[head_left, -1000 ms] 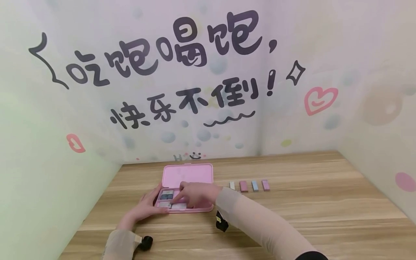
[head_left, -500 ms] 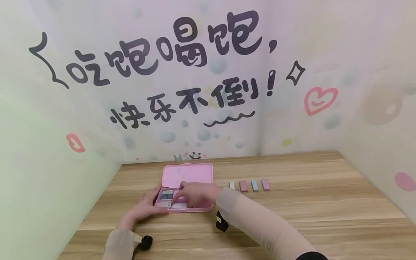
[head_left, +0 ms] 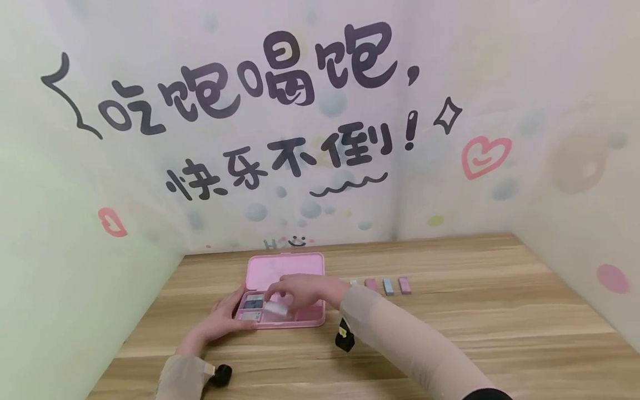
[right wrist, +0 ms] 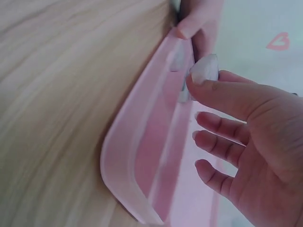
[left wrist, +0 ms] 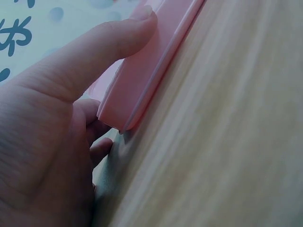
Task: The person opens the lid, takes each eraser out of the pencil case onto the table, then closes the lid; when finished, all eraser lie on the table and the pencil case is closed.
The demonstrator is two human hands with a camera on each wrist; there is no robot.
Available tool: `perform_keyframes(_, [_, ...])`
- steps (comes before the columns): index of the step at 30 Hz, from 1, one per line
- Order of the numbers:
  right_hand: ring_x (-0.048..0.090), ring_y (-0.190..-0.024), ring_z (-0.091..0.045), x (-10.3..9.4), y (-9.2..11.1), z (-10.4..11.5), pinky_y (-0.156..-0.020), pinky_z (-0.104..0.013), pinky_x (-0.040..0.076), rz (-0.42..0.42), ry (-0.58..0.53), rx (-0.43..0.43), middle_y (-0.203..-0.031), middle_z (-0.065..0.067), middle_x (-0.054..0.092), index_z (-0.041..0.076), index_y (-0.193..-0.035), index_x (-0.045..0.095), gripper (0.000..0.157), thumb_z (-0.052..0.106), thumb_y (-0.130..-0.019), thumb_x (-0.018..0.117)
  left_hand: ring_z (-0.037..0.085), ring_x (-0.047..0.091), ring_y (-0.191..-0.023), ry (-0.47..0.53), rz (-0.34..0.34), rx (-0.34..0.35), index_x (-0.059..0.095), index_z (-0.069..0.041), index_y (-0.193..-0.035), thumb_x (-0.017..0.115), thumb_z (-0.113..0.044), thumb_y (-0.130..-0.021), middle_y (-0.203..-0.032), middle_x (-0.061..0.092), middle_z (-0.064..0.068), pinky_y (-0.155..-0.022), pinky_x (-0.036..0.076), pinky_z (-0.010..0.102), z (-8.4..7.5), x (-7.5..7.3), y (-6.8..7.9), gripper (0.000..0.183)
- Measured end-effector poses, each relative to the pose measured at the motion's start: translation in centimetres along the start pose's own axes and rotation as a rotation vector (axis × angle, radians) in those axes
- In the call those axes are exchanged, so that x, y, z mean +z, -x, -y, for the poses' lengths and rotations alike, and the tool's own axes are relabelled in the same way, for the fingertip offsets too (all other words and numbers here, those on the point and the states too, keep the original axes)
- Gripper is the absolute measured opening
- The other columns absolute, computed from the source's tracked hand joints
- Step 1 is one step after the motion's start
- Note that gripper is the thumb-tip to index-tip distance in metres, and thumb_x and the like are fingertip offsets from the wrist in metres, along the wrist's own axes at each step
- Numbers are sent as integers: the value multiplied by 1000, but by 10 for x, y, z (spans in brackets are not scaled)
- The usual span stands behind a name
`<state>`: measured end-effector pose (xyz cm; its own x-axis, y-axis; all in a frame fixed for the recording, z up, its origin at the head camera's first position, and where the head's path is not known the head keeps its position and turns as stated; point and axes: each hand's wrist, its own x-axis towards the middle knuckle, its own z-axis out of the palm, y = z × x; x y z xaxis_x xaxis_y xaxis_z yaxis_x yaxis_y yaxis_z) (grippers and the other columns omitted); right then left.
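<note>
A pink hinged case [head_left: 280,324] lies on the table with its lid [head_left: 286,268] raised toward the wall. My left hand [head_left: 220,322] grips its left end, thumb along the front side and fingers around the far side, as the left wrist view [left wrist: 42,127] of the hand shows. Over the case, my right hand [head_left: 302,290] pinches a white eraser [head_left: 276,308] between thumb and index finger; the other fingers are loosely bent. In the right wrist view the white eraser [right wrist: 205,69] is above the rim. Dark erasers [head_left: 253,304] and a whitish eraser [head_left: 250,316] lie in the left compartments.
To the right of the case several small blocks stand in a row: a whitish one [head_left: 353,283] partly behind the right arm, a pink one [head_left: 370,285], a blue one [head_left: 388,286] and a purple one [head_left: 404,285]. Walls close in the wooden table [head_left: 450,333] behind and at the sides.
The white eraser has come up out of its front compartment, lifted by my right hand. My left hand stays on the case. The head view has shifted slightly.
</note>
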<state>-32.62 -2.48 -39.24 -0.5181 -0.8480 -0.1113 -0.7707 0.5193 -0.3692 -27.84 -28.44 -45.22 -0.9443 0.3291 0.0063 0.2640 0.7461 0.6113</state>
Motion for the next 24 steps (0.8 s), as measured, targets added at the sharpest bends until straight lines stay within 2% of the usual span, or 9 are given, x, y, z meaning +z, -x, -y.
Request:
perform_keyframes(3, [55,-89,-9,-5,8,-2,-76,-21,46,-23,-55,-24,-101,6,59,26,-129,56,58,10,-79,79,48,18,-139,0,-9,2,13,2,-153,79,-42,-77,-155,21,26,-108,2,66,-1,0,1,110])
perform_keyframes(7, [54,-78,-9,-10,22,-2,-71,-20,46,-62,-138,-15,-91,9,58,24,-127,52,55,11,-81,78,49,18,-138,3,-13,6,14,3,-153,79,-41,-77,-155,21,27,-108,5,66,-2,0,2,109])
perform_keyframes(15, [54,-74,-10,-17,49,-4,-69,-21,48,-113,-236,21,-88,8,60,21,-125,52,51,2,-82,74,50,16,-139,17,-4,-10,13,0,-154,78,-41,-77,-156,18,26,-107,4,67,-6,-1,3,109])
perform_keyframes(20, [53,-73,-9,-12,69,-13,-66,-22,48,-137,-305,65,-88,7,60,19,-123,52,51,1,-81,75,51,15,-139,18,-3,-6,12,0,-154,78,-41,-77,-156,17,27,-107,3,67,-5,-1,3,109])
perform_keyframes(24, [53,-71,-10,-5,85,-22,-64,-23,48,-182,-355,67,-86,5,61,14,-121,52,50,1,-80,76,51,14,-139,9,5,-7,11,0,-154,78,-41,-78,-156,16,27,-108,1,67,-3,-1,3,109])
